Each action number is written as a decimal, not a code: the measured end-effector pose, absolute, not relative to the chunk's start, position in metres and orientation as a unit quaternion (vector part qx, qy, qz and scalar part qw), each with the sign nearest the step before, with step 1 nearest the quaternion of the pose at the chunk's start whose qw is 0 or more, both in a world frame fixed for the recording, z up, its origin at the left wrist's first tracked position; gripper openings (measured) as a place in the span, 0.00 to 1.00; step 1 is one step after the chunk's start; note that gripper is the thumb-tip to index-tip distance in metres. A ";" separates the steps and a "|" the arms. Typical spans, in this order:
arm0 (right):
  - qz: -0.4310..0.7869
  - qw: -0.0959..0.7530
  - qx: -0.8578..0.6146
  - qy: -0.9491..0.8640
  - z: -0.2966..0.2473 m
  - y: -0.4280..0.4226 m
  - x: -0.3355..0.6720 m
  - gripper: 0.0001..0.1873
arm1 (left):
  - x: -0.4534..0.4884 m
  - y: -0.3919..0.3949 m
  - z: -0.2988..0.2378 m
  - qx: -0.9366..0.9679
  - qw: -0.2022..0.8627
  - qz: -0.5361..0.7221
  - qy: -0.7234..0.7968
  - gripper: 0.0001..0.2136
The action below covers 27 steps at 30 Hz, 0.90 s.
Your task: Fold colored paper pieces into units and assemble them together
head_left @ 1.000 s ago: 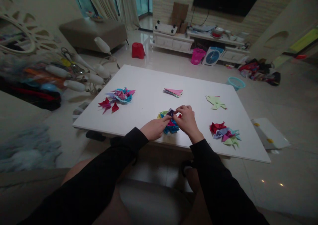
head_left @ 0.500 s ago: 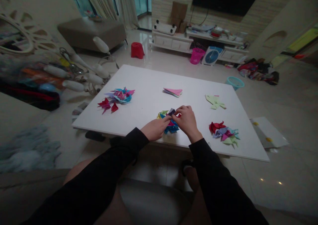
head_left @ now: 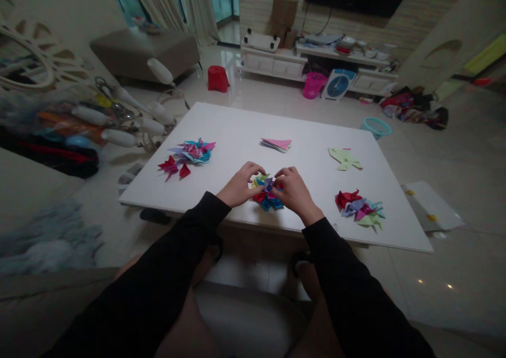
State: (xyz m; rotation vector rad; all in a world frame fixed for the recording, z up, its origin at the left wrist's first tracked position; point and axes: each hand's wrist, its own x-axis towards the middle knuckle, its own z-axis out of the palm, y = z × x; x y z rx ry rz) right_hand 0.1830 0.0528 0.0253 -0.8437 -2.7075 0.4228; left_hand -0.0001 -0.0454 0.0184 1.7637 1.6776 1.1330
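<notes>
At the near edge of the white table, both hands are over a pile of colourful origami cranes (head_left: 270, 204) in blue, red, yellow and green. A small purple origami crane (head_left: 269, 184) stands at the top of that pile. My right hand (head_left: 295, 193) pinches its right side between thumb and fingers. Curved around the left side, my left hand (head_left: 239, 185) has thumb and fingers apart. The left thumb tip is close to the purple paper; whether it touches cannot be made out. Beyond the hands lies a stack of folded paper (head_left: 276, 145), pink on top.
More origami cranes lie in a left pile (head_left: 193, 151) and a right pile (head_left: 359, 209) on the white table (head_left: 229, 126). Pale green folded paper (head_left: 344, 158) sits at the right. A lamp with several white shades (head_left: 122, 136) stands beyond the table's left edge.
My left hand has moved up and left, its fingers spreading apart from the paper. The right hand stays nearly in place, and the purple crane now shows between the hands.
</notes>
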 end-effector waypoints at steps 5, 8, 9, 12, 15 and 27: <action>0.133 0.100 -0.234 -0.958 0.026 0.047 0.177 0.06 | 0.006 -0.044 0.009 0.664 0.279 0.373 0.585 0.15; 0.113 0.085 -0.226 -0.964 0.026 0.044 0.174 0.06 | 0.009 -0.043 0.007 0.662 0.283 0.375 0.584 0.16; 0.108 0.081 -0.224 -0.965 0.026 0.043 0.173 0.06 | 0.010 -0.043 0.006 0.662 0.284 0.376 0.583 0.16; 0.113 0.089 -0.216 -0.966 0.025 0.043 0.174 0.05 | 0.010 -0.043 0.006 0.661 0.287 0.380 0.580 0.13; 0.136 0.125 -0.211 -0.960 0.023 0.044 0.176 0.03 | 0.010 -0.043 0.006 0.658 0.288 0.385 0.580 0.10; 0.178 0.195 -0.186 -0.947 0.022 0.043 0.174 0.04 | 0.011 -0.038 -0.002 0.644 0.248 0.360 0.628 0.07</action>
